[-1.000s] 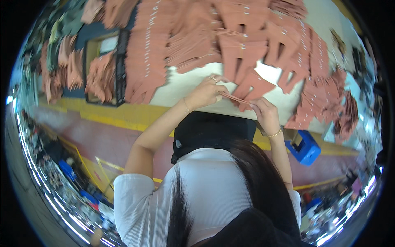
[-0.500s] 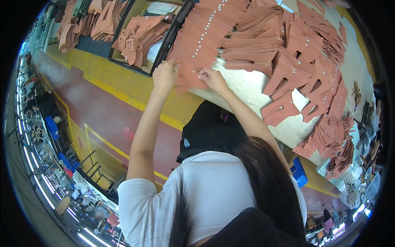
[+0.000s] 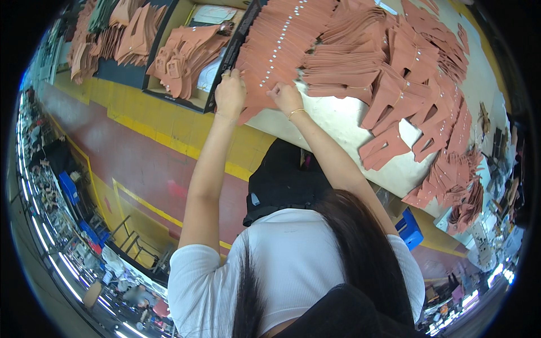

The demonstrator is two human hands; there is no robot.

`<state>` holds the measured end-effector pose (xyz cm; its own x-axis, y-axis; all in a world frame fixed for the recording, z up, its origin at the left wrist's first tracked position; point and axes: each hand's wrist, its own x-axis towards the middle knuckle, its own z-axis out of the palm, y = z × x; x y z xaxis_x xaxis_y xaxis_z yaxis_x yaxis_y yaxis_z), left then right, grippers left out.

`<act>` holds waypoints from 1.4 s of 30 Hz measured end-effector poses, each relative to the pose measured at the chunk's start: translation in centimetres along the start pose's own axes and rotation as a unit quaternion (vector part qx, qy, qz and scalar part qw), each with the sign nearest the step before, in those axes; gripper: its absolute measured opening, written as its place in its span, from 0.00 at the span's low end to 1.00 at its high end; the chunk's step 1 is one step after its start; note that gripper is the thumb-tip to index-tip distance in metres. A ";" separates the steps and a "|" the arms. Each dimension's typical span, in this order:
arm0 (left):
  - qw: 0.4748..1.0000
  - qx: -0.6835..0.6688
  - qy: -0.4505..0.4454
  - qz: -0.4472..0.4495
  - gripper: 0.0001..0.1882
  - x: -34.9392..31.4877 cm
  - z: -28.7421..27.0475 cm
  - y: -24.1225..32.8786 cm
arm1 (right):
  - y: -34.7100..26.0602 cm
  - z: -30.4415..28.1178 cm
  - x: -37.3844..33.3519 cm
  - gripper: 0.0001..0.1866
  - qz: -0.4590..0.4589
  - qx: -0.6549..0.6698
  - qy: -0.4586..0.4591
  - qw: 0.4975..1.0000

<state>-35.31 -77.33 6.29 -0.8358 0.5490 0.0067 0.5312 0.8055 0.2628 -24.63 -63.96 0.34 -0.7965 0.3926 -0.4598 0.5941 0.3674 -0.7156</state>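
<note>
A long row of overlapping orange-brown leather-like pieces (image 3: 284,34), each with a small white mark, runs away from me along the table's left side. At its near end lies a flat orange-brown piece (image 3: 255,101). My left hand (image 3: 231,94) is closed at this piece's left edge, beside the dark box. On its right side, my right hand (image 3: 287,97) pinches with thumb and fingers close to the line of white marks. The fingertips of both hands are partly hidden.
A black-edged box (image 3: 217,73) with more cut pieces (image 3: 183,59) and papers stands left of the row. Stacked pieces (image 3: 349,62) and banded bundles (image 3: 434,112) cover the pale table (image 3: 332,112) to the right. A blue stool-like object (image 3: 410,230) is below the table edge.
Both hands have moved slightly away from me and a little closer together. The piece between them, blurred and hanging over the edge before, now lies against the row's near end.
</note>
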 end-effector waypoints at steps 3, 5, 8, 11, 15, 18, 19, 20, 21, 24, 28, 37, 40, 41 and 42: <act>0.999 0.032 -0.032 -0.003 0.11 0.3 -0.3 0.6 | -1.1 -0.8 -0.6 0.15 -0.021 -0.106 0.025 0.994; 0.996 0.077 -0.052 -0.009 0.17 0.3 -0.8 1.5 | -1.7 -1.6 -1.6 0.16 -0.051 -0.155 0.053 0.985; 0.997 0.073 -0.003 0.017 0.26 0.1 -2.1 3.0 | -0.4 -4.4 -3.7 0.17 -0.083 -0.120 0.076 0.986; 0.995 0.047 0.030 0.085 0.28 -0.8 -2.2 5.4 | 4.6 -8.5 -7.9 0.14 -0.105 -0.057 0.139 0.983; 0.983 0.044 -0.133 0.121 0.27 -3.6 0.4 10.7 | 14.9 -15.9 -14.8 0.08 0.005 -0.037 0.306 0.951; 0.955 -0.051 -0.163 0.244 0.25 -6.4 2.4 15.7 | 21.8 -21.0 -18.3 0.09 0.069 -0.118 0.349 0.927; 0.942 -0.062 -0.212 0.253 0.24 -7.2 2.8 17.4 | 23.5 -22.3 -19.0 0.10 0.082 -0.168 0.338 0.922; 0.929 -0.074 -0.238 0.272 0.24 -7.9 3.2 19.0 | 24.8 -23.0 -19.5 0.12 0.094 -0.217 0.326 0.915; 0.916 -0.085 -0.263 0.291 0.24 -8.4 3.5 20.6 | 25.7 -23.3 -19.5 0.13 0.096 -0.239 0.320 0.912; 0.888 -0.100 -0.307 0.326 0.25 -9.5 4.2 24.6 | 27.0 -23.3 -19.4 0.14 0.094 -0.282 0.300 0.907; 0.889 -0.147 -0.262 0.346 0.26 -9.0 5.4 27.8 | 27.5 -22.8 -19.7 0.11 0.056 -0.287 0.321 0.901; 0.905 -0.140 -0.267 0.300 0.25 -8.1 6.8 30.8 | 30.8 -23.8 -18.6 0.03 0.091 -0.027 0.308 0.947; 0.908 -0.143 -0.269 0.288 0.25 -8.3 6.9 31.3 | 31.2 -23.7 -18.0 0.02 0.100 -0.051 0.304 0.946; 0.908 -0.136 -0.279 0.281 0.25 -8.4 7.0 31.5 | 31.2 -23.6 -18.0 0.02 0.100 -0.077 0.308 0.943; 0.909 -0.134 -0.284 0.275 0.25 -8.5 7.1 31.7 | 31.3 -23.5 -17.8 0.03 0.105 -0.070 0.309 0.943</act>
<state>-10.42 -54.90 7.74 -0.2064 0.9399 -0.2719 0.7306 0.3329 0.5962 10.78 -39.66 -1.47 -0.4684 0.8694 -0.1576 0.7746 0.3183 -0.5464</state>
